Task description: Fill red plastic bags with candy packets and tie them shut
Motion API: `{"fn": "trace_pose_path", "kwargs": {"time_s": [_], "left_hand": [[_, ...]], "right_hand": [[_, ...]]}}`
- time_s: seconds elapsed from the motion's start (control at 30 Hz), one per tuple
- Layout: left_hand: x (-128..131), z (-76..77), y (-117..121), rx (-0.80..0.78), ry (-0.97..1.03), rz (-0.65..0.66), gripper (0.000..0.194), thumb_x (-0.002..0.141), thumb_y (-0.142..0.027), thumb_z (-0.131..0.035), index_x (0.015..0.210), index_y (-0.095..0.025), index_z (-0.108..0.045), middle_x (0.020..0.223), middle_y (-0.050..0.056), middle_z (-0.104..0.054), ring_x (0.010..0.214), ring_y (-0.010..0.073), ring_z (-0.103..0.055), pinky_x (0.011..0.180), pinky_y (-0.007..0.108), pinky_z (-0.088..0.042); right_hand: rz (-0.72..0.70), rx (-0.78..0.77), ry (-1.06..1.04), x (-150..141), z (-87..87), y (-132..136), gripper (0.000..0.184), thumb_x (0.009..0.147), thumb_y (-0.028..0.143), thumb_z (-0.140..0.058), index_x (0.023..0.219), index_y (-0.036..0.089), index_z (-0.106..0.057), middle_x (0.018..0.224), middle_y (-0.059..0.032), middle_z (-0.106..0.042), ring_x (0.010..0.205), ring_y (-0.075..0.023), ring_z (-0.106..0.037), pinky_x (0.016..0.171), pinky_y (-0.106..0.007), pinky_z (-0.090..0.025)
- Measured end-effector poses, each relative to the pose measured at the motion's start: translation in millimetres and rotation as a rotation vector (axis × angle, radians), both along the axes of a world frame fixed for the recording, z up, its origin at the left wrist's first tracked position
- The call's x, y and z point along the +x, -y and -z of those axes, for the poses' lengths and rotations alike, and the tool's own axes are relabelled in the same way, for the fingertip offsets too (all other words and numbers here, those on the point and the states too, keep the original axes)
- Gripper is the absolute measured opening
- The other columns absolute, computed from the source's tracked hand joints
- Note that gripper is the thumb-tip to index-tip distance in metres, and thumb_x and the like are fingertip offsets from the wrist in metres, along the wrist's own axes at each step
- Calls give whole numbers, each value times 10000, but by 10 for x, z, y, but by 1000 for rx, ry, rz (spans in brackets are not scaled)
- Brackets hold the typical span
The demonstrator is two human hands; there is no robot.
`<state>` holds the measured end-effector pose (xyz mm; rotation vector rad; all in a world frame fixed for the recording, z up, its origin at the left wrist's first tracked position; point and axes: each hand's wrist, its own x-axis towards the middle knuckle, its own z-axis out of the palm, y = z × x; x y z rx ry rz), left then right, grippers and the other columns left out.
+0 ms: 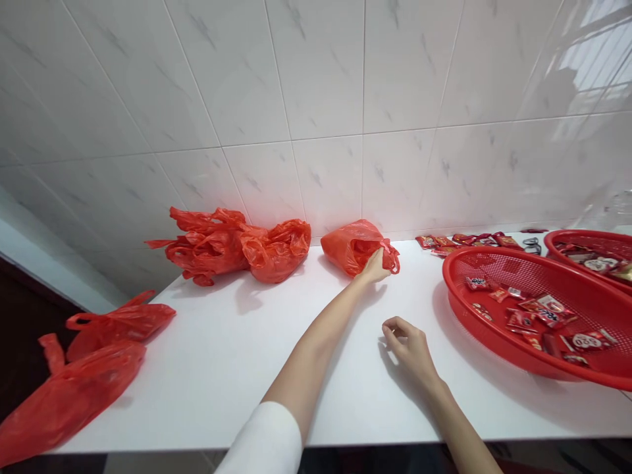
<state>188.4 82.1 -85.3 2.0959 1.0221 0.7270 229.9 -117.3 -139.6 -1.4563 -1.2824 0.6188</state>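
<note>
Read the white table [212,375] as a clock face with twelve at the tiled wall [326,85]. The left hand [375,266] reaches toward half past twelve, its fingers closed on the handle end of a red bag [343,247], which lies on its side near the wall, mouth partly open; the fingertips are partly hidden by the plastic. The right hand [412,345] hangs above the table toward three, fingers loosely curled, holding nothing. Farther out at three stands a big basket [469,332], red, with snack packets [546,309] scattered inside. Loose packets [471,241] lie by the wall at two, with a second basket [612,245] just beyond. Crumpled bags [212,247] sit at ten and eleven, and two more bags [83,382] at eight to nine.
</note>
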Motion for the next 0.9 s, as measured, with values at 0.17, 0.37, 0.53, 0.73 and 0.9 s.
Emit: {"fn": "trace_pose_path", "kwargs": {"time_s": [0.17,0.37,0.53,0.73,0.9], "left_hand": [[-25,87,58,-1,-41,-22,352,699,29,-640,1020,-97,-714,986,134,-741,951,280,-688,888,394,-533],[-481,208,710,131,96,20,175,839,-87,-598,886,-171,-744,968,71,-725,959,196,-665,928,338,-520],[-1021,390,1256,286,321,179,102,822,-178,-655,869,-206,-741,961,66,-695,954,213,-645,908,377,-534],[-1341,395,1386,191,303,126,582,728,-289,-766,1278,-182,-609,1284,147,-581,1163,280,-593,963,434,-533],[-1453,354,1331,-121,455,-36,252,773,-338,-718,963,-173,-696,946,74,-701,884,210,-657,841,358,-538]], "right_hand": [[65,10,16,45,70,5,357,848,533,-534,854,195,-647,771,-72,-675,646,-216,-625,637,-349,-527],[216,42,-366,67,106,-79,711,782,688,-642,1287,201,-532,1195,-152,-661,827,-251,-692,681,-397,-594],[29,122,-489,49,14,-66,591,771,598,-764,1182,196,-626,1154,-134,-708,1055,-312,-677,877,-432,-575],[-304,8,-475,-86,-114,-9,510,806,545,-767,1143,174,-674,1078,-119,-736,984,-290,-695,850,-397,-570],[-434,-40,-432,-198,-148,-56,409,820,554,-743,945,168,-694,891,-70,-725,817,-219,-671,732,-317,-539]]}}
